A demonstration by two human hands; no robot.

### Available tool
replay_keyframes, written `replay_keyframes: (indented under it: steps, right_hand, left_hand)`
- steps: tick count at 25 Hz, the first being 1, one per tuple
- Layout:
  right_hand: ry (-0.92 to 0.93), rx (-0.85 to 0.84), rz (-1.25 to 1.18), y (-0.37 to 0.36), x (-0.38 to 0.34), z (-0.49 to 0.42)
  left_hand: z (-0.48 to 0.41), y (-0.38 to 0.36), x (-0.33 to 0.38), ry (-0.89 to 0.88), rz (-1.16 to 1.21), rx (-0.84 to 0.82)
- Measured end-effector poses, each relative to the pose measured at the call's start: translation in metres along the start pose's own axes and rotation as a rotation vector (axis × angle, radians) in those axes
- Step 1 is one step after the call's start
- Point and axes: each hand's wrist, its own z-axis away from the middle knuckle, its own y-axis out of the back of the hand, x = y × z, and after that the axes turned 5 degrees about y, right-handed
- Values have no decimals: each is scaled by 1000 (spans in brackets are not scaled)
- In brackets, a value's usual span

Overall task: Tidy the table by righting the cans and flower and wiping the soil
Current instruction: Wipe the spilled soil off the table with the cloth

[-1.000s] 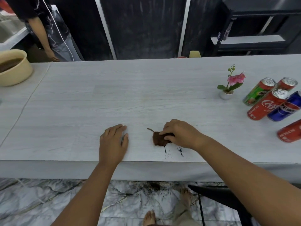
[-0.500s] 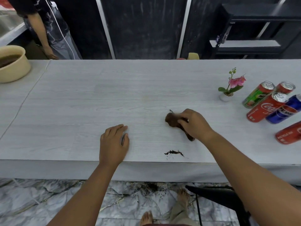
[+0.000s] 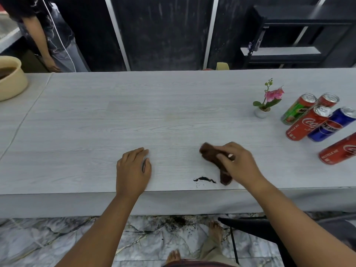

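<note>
My right hand [image 3: 238, 164] grips a brown cloth [image 3: 212, 157] on the grey table [image 3: 134, 116], just right of and above a small line of dark soil [image 3: 204, 179] near the front edge. My left hand [image 3: 133, 167] lies flat on the table, fingers together, holding nothing. A pink flower in a small white pot [image 3: 262, 110] stands upright at the right. Beside it stand several cans: a green one [image 3: 296, 109], a red Coca-Cola one [image 3: 306, 125], a blue Pepsi one [image 3: 331, 126] and a red one behind [image 3: 328, 99]. Another red can [image 3: 339, 151] is at the right edge.
A tan bowl [image 3: 11, 81] with dark contents sits at the table's far left. Another person [image 3: 46, 33] stands behind the table at the left. Soil [image 3: 178, 222] lies scattered on the marble floor below the edge. A black chair [image 3: 256, 228] is by my right leg.
My right hand lifted the cloth away from the soil toward the back right, then came back down closer to it. The soil is gathered into a thin line. My left hand stayed put.
</note>
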Motion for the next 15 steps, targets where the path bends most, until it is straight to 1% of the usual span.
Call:
replay_keyframes:
  steps: [1, 2, 5, 6, 10, 13, 15]
  right_hand:
    - [-46, 65, 47, 12, 6, -1]
    - [-91, 96, 123, 21, 12, 1]
    - [-258, 86, 303, 23, 23, 24]
    - [-268, 83, 329, 16, 21, 34]
    - [-169, 67, 348, -24, -11, 57]
    - [-102, 7, 315, -54, -36, 65]
    - [-90, -9, 277, -64, -45, 66]
  left_hand:
    - [1, 0, 1, 0, 1, 3]
    - [1, 1, 1, 0, 1, 6]
    - [0, 1, 3, 2, -4, 13]
    - [1, 1, 4, 4, -5, 11]
    - [2, 3, 6, 12, -9, -1]
    - [2, 4, 6, 7, 2, 1]
    - [3, 5, 6, 4, 8, 0]
